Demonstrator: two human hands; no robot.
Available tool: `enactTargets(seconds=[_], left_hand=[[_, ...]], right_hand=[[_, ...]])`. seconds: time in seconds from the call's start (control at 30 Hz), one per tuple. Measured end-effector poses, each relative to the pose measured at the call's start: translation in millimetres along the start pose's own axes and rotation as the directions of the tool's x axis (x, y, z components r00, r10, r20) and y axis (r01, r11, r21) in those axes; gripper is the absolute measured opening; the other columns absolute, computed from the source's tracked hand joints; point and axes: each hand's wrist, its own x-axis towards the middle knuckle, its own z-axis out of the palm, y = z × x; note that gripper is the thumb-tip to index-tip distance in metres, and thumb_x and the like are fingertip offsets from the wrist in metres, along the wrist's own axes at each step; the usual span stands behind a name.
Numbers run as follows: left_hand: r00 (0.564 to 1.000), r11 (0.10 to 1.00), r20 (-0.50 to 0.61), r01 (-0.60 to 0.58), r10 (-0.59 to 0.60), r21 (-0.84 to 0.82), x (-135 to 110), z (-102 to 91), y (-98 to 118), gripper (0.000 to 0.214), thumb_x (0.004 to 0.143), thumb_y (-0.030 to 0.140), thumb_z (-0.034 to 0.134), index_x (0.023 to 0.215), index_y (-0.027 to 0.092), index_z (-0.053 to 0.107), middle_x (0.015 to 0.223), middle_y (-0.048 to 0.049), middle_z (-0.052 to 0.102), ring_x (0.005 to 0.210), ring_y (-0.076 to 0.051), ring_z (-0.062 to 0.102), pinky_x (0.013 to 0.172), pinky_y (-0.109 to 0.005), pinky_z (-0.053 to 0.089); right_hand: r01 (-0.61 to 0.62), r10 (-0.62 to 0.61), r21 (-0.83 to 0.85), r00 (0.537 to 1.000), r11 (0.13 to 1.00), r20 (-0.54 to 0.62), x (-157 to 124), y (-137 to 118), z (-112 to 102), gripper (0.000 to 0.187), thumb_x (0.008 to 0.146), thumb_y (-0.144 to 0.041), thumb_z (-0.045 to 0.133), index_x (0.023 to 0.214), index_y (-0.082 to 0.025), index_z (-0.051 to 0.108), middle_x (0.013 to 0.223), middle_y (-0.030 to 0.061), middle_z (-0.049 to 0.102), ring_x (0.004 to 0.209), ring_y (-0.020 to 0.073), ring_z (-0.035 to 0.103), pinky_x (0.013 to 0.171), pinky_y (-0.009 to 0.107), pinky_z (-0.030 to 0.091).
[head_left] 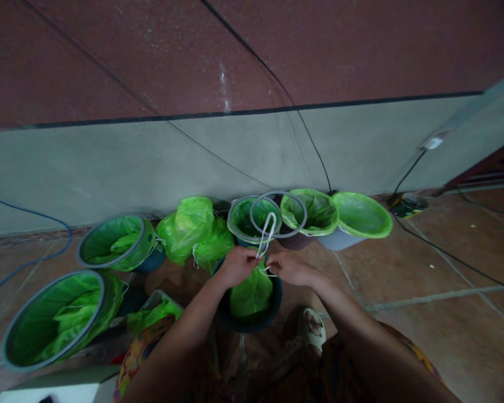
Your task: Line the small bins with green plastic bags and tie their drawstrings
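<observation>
A green plastic garbage bag [251,296] stands inside a dark bin [273,310] in front of me, its gathered neck between my hands. White drawstring [270,226] rises from the neck in a long loop. My left hand [240,264] pinches the drawstring at the base of that loop. On the other side of the neck, my right hand [289,268] has its fingers closed on another part of the white drawstring. A loose grey ring [304,215] leans across the bins just behind the loop.
Several bins with green liners stand around: a large bin [6,341] at left, a round bin [82,252] behind it, and a pale grey bin [340,240] at right. Filled green bags [189,226] lean by the wall. Black cable [453,254] crosses the tiled floor.
</observation>
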Motion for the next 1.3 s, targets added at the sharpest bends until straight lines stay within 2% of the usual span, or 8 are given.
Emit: enactTargets(seconds=[0.13, 0.37, 0.67, 0.77, 0.87, 1.1, 1.2, 1.3], left_hand=[[0.976, 0.953, 0.026, -0.218, 0.217, 0.210, -6.9, -8.7, 15.3, 0.018, 0.084, 0.018, 0.055, 0.083, 0.025, 0.072, 0.077, 0.0008, 0.071, 0.080, -0.017, 0.062, 0.109, -0.043, 0.027], [0.896, 0.783, 0.049, -0.411, 0.441, 0.466, -10.7, -15.6, 19.9, 0.026, 0.088, 0.011, 0.047, 0.088, 0.024, 0.070, 0.078, -0.0008, 0.069, 0.079, -0.016, 0.062, 0.113, -0.045, 0.023], [0.779, 0.752, -0.219, -0.426, 0.588, 0.502, -11.3, -5.1, 10.2, 0.022, 0.092, 0.017, 0.048, 0.098, 0.020, 0.069, 0.107, -0.0070, 0.070, 0.100, -0.018, 0.063, 0.093, -0.036, 0.047], [0.779, 0.813, -0.304, -0.412, 0.549, 0.412, -12.4, -4.7, 8.4, 0.024, 0.091, 0.018, 0.049, 0.104, 0.022, 0.069, 0.112, -0.0079, 0.067, 0.105, -0.018, 0.062, 0.092, -0.035, 0.049], [0.813, 0.882, -0.344, -0.424, 0.471, 0.205, -12.4, -6.0, 8.9, 0.021, 0.091, 0.021, 0.052, 0.102, 0.022, 0.070, 0.108, -0.0080, 0.067, 0.101, -0.017, 0.063, 0.089, -0.032, 0.051], [0.909, 0.949, -0.324, -0.303, 0.260, -0.087, -8.9, 1.8, 13.1, 0.013, 0.085, 0.026, 0.060, 0.083, 0.017, 0.070, 0.086, -0.0067, 0.070, 0.082, -0.017, 0.065, 0.079, -0.029, 0.050], [0.939, 0.946, -0.321, -0.208, 0.123, -0.247, -7.2, 5.6, 12.5, 0.015, 0.081, 0.030, 0.063, 0.079, 0.016, 0.069, 0.077, -0.0046, 0.068, 0.072, -0.016, 0.062, 0.070, -0.028, 0.048], [0.943, 0.932, -0.332, -0.102, -0.021, -0.348, -5.3, 3.5, 11.6, 0.017, 0.078, 0.031, 0.064, 0.074, 0.016, 0.068, 0.067, -0.0008, 0.064, 0.062, -0.013, 0.055, 0.061, -0.024, 0.044]], right_hand=[[0.091, -0.041, 0.167, 0.959, 0.982, -0.282, 9.2, 2.5, -0.6, 0.026, 0.074, -0.008, 0.050, 0.078, -0.022, 0.072, 0.083, 0.0035, 0.070, 0.078, 0.0181, 0.060, 0.076, 0.031, 0.043], [0.155, -0.084, 0.599, 0.986, 0.786, -0.145, 16.7, -12.9, 12.7, 0.017, 0.068, -0.020, 0.062, 0.083, -0.020, 0.071, 0.076, 0.0010, 0.069, 0.073, 0.0164, 0.059, 0.068, 0.029, 0.046], [-0.042, -0.003, 0.844, 0.999, 0.535, 0.051, 10.4, -12.5, 0.6, 0.026, 0.068, -0.036, 0.077, 0.086, -0.018, 0.072, 0.076, 0.0006, 0.065, 0.063, 0.0089, 0.053, 0.056, 0.021, 0.041], [-0.057, 0.025, 0.867, 0.998, 0.494, 0.052, 7.8, -14.4, 1.7, 0.026, 0.070, -0.038, 0.077, 0.086, -0.018, 0.072, 0.077, 0.0007, 0.065, 0.063, 0.0080, 0.053, 0.057, 0.020, 0.041], [-0.032, 0.066, 0.834, 0.998, 0.550, -0.006, 6.7, -16.2, 3.6, 0.025, 0.071, -0.036, 0.076, 0.087, -0.018, 0.071, 0.075, -0.0006, 0.063, 0.064, 0.0081, 0.052, 0.059, 0.020, 0.041], [0.073, 0.019, 0.328, 0.963, 0.942, -0.269, 14.3, -14.0, 2.8, 0.010, 0.074, -0.018, 0.056, 0.073, -0.019, 0.066, 0.076, -0.0003, 0.058, 0.077, 0.0139, 0.053, 0.075, 0.028, 0.041], [0.030, 0.100, 0.429, 0.955, 0.903, -0.278, 15.2, -13.1, 1.8, 0.012, 0.073, -0.019, 0.053, 0.068, -0.019, 0.064, 0.081, 0.0012, 0.062, 0.084, 0.0162, 0.055, 0.080, 0.030, 0.042], [-0.075, 0.289, 0.731, 0.942, 0.679, -0.172, 11.2, -13.4, -2.4, 0.013, 0.071, -0.026, 0.057, 0.072, -0.018, 0.067, 0.086, 0.0029, 0.067, 0.087, 0.0173, 0.059, 0.077, 0.029, 0.046]])
